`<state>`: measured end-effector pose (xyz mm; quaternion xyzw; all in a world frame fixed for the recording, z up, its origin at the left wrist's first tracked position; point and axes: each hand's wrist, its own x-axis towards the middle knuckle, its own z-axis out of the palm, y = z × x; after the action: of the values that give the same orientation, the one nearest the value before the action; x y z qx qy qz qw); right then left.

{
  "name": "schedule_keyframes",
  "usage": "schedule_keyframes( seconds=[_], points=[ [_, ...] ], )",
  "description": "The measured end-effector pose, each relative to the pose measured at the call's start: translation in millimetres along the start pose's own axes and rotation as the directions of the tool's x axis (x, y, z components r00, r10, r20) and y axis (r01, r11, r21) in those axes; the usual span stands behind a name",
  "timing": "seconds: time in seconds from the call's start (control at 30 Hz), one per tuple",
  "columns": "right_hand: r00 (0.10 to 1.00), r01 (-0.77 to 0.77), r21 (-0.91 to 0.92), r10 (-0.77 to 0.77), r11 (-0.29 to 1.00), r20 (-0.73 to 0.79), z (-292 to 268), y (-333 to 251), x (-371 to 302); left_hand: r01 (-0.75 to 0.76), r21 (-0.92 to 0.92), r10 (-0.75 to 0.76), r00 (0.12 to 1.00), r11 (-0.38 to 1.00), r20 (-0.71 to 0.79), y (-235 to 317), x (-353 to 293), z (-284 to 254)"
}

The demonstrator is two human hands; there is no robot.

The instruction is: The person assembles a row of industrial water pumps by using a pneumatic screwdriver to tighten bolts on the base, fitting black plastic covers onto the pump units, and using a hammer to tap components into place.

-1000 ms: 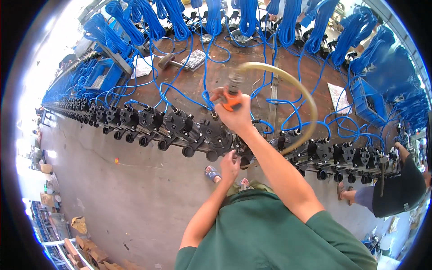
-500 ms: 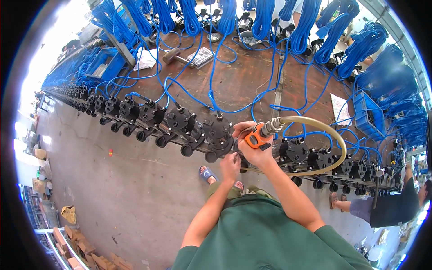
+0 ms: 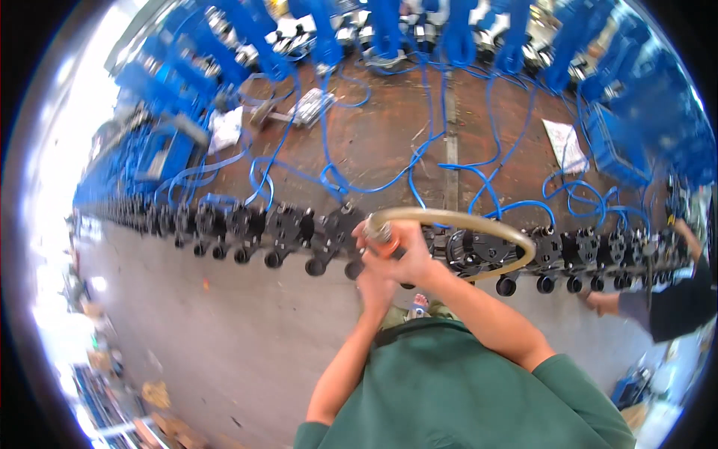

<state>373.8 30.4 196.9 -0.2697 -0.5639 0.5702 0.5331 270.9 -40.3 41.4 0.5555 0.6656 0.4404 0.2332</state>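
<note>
My right hand (image 3: 410, 256) is wrapped round an orange air tool (image 3: 384, 245) with a metal hose fitting on top. From the fitting a tan air hose (image 3: 486, 223) loops out to the right and back under my forearm. My left hand (image 3: 378, 282) is just below, close against the tool and my right fingers; its fingertips are blurred and partly hidden. Both hands are at the row of black pump-like units along the table edge. The nearest unit on the left, a black unit (image 3: 338, 229), has a blue cable leaving its top.
Blue cables (image 3: 389, 183) cross the brown tabletop (image 3: 381, 120). At the back hang several blue cable coils (image 3: 385, 30). Blue crates (image 3: 617, 153), a paper sheet (image 3: 566, 146) and a mallet (image 3: 263, 116) lie about. Another person (image 3: 677, 303) stands at the far right.
My right hand has moved left with the air tool, which is now more upright and mostly hidden. My left hand has come up against it. The whole view has shifted and blurred.
</note>
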Motion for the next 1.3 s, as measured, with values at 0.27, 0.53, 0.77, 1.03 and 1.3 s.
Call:
schedule_keyframes(
  seconds=[0.27, 0.53, 0.77, 1.03, 1.3],
  points=[
    [0.944, 0.316, -0.087, -0.322, 0.945, -0.075, -11.0, -55.9, -9.3, -0.357, 0.039, 0.327, 0.889, 0.933, 0.319, 172.1, 209.3, -114.7],
    [0.763, 0.158, 0.011, -0.115, 0.987, -0.637, -39.9, -119.0, -52.4, -0.637, -0.428, 0.132, -0.458, 0.641, 0.879, 64.2, 268.0, 91.9],
    [0.364, 0.292, -0.179, -0.282, 0.939, -0.888, -16.2, -114.9, 9.0, -0.327, -0.785, 0.47, -0.658, 0.526, 0.589, 17.6, 250.1, 146.0],
    [0.501, -0.148, -0.291, -0.183, 0.945, -0.846, -31.4, -38.6, 36.3, -0.329, -0.837, 0.529, -0.659, 0.436, 0.535, 15.0, 249.2, 145.4],
    [0.584, -0.155, -0.393, -0.237, 0.907, -0.777, -36.7, -14.0, 36.0, -0.358, -0.856, 0.559, -0.65, 0.373, 0.515, 7.2, 246.4, 148.8]
  ],
)
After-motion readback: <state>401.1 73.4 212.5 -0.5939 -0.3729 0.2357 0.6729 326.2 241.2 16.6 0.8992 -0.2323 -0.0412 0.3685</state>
